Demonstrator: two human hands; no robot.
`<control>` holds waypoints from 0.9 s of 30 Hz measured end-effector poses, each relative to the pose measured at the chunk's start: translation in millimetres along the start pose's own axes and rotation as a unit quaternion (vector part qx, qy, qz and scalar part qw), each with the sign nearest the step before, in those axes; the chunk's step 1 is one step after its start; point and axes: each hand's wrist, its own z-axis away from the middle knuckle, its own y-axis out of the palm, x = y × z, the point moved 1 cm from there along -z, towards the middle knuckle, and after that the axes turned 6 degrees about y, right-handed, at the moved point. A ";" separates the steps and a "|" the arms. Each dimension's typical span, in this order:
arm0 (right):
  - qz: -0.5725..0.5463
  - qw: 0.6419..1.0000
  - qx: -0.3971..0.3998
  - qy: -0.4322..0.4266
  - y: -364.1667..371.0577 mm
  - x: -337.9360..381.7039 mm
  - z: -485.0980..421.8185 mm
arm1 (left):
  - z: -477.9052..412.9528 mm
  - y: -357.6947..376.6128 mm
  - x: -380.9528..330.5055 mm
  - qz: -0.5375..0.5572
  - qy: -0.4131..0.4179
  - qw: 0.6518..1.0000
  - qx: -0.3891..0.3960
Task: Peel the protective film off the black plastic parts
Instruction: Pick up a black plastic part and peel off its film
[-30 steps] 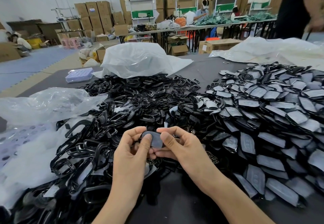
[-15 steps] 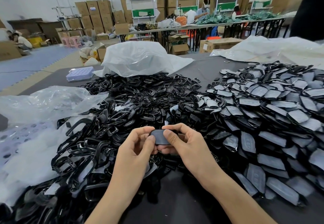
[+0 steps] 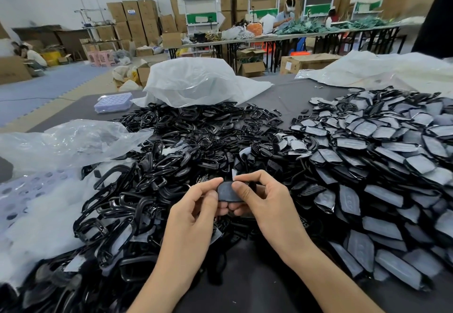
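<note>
In the lower middle of the frame, two bare hands meet over a dark table (image 3: 282, 285). The left hand (image 3: 193, 217) and the right hand (image 3: 267, 205) pinch one small black plastic part (image 3: 226, 191) between them, held up off the heaps. The right thumb lies across its right edge and the left thumb presses its left side; the fingers behind it are mostly hidden, so the far grip can't be made out. The part's face looks dull grey, but whether film is lifted at any corner is too small to tell.

Across the right of the frame spreads a heap of film-covered parts (image 3: 382, 155), flat pieces with pale grey faces; it runs off the right edge. Through the centre and lower left lies a pile of glossy black frames (image 3: 137, 190), tangled, its lower end cut off by the bottom edge. Scraps of pale film poke out among them.

At the left a crumpled clear plastic bag (image 3: 73, 141) lies over the table's edge, with a lilac perforated tray (image 3: 27, 190) half buried beneath cloudy plastic. A second lilac tray (image 3: 114, 102) lies at upper left of the table, beside a large white plastic bag (image 3: 196, 82). Another white sheet (image 3: 382, 70) lies at upper right. Behind, stacked cardboard boxes (image 3: 137, 18) and a long table (image 3: 294, 37), blurred.
</note>
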 end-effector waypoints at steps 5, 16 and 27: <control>0.002 1.000 0.016 -0.004 2.8 0.7 2.2 | -1.3 -1.1 0.1 -0.040 0.000 0.999 -0.010; 0.014 1.000 0.024 -0.006 1.6 2.5 1.0 | -0.3 1.5 1.7 -0.016 -0.018 0.999 -0.026; -0.120 0.990 0.046 0.049 3.3 3.4 -1.8 | -1.6 -0.9 -1.3 -0.025 0.018 0.999 -0.015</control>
